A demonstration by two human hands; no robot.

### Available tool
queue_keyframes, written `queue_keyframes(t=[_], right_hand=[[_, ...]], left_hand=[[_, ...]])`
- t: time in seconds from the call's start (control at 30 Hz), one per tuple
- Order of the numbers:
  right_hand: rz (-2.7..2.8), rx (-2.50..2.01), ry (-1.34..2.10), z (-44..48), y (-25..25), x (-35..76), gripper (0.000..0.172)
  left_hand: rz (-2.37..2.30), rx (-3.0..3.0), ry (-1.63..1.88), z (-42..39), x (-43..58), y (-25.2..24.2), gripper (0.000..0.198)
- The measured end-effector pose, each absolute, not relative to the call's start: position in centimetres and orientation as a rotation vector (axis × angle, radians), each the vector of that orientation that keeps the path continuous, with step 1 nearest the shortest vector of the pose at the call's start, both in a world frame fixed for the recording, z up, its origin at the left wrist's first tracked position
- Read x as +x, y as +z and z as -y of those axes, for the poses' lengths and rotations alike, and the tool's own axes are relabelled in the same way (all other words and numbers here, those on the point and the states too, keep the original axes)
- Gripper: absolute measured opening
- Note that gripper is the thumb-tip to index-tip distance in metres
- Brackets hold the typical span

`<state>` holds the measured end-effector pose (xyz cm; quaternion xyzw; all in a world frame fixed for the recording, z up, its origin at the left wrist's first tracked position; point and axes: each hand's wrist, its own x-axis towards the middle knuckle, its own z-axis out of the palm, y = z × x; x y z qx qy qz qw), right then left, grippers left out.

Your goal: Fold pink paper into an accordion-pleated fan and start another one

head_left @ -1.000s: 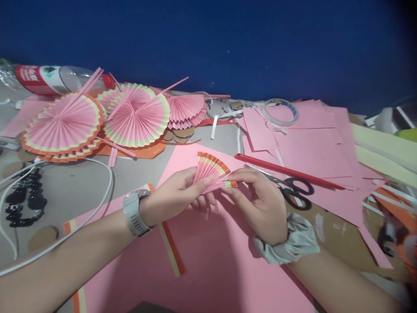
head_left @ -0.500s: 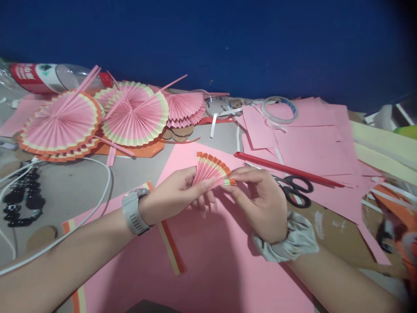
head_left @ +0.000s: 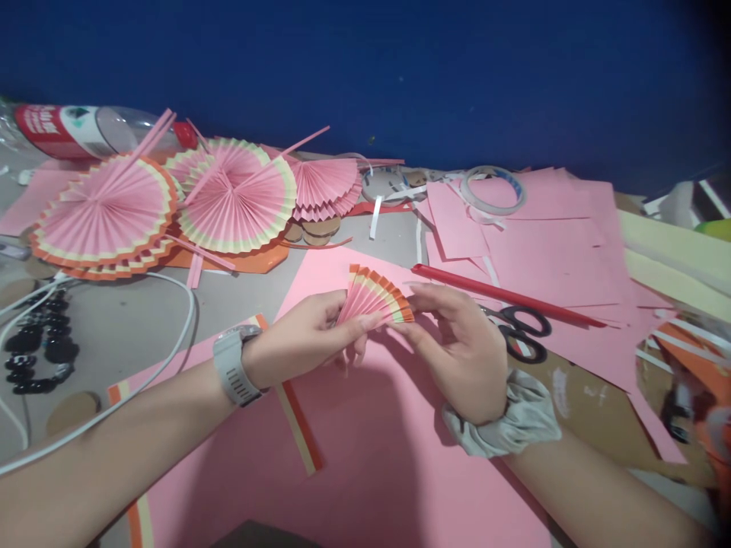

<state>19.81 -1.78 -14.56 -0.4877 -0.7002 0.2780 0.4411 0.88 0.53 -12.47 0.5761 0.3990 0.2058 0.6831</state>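
Note:
A small pleated pink paper fan (head_left: 374, 295) with an orange and cream edge is held between both hands above a large pink sheet (head_left: 365, 457). My left hand (head_left: 320, 327) pinches its narrow lower part, thumb on top and fingers beneath. At the fan's right end, the thumb and forefinger of my right hand (head_left: 457, 342) touch the orange edge. The fan is partly spread, its folds facing up. A strip with orange and cream bands (head_left: 301, 430) lies on the large sheet below my left hand.
Finished round fans (head_left: 106, 217) and a bottle (head_left: 62, 131) lie at back left. Black-handled scissors (head_left: 525, 333), a red stick (head_left: 502, 295), a tape roll (head_left: 492, 190) and pink sheets (head_left: 548, 259) are on the right. A white cable (head_left: 191, 304) crosses the left side.
The fan's right end has opened out, so its folded stack is no longer bunched at the right fingertips. My right fingers have parted slightly, and the lower left fingers have curled in.

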Motion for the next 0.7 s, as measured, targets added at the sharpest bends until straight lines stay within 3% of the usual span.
queue_keyframes(t=[0.5,0.7], right_hand=[[1.792,-1.236,0.463,1.62,-14.31,19.92,0.023],[1.693,-1.217,0.625,1.42,-14.47,19.95,0.031]], left_hand=[[-0.952,1.368,0.434,-0.15,1.05,-12.92,0.039],[-1.145,1.702,0.298,0.15,1.27,-12.74,0.037]])
